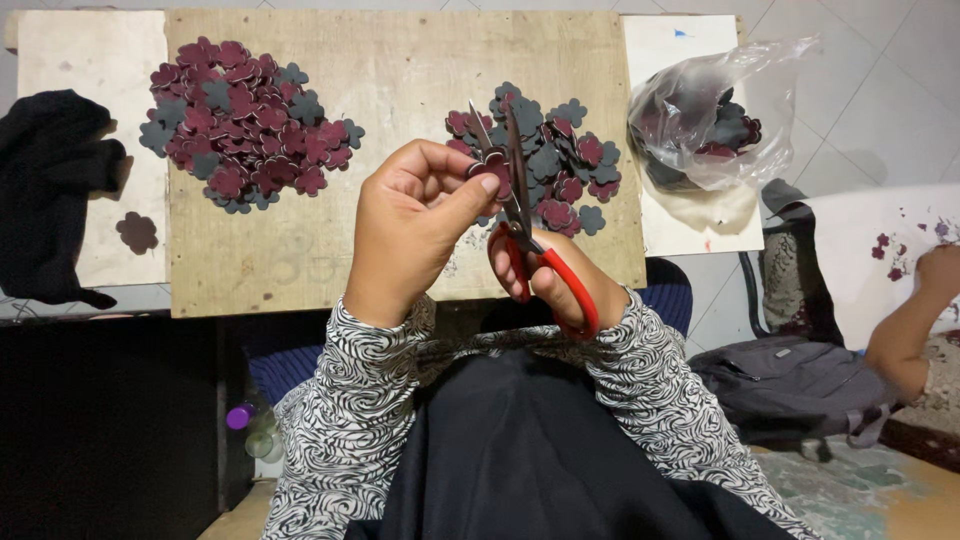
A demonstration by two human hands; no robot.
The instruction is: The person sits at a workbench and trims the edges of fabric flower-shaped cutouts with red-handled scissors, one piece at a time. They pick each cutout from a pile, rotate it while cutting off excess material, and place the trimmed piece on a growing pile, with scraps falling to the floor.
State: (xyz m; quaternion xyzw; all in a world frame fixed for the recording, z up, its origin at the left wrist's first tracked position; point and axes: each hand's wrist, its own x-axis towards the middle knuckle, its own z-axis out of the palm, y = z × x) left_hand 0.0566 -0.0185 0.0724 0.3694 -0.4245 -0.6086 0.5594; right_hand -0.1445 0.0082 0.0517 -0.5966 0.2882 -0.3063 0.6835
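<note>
Wooden table [400, 60] over a tiled floor: big pile of flower cutouts [245, 120] at 10 o'clock, smaller pile [560, 165] at 1. Left hand [410, 225] pinches one dark red flower piece [492, 170]; right hand [545, 280] grips red-handled scissors [520, 215], blades parted around it. Looks well along, with a bagful [715, 120] left.

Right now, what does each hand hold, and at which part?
The left hand pinches a small dark red flower-shaped piece at its edge. The right hand holds the scissors by their red handles.
</note>
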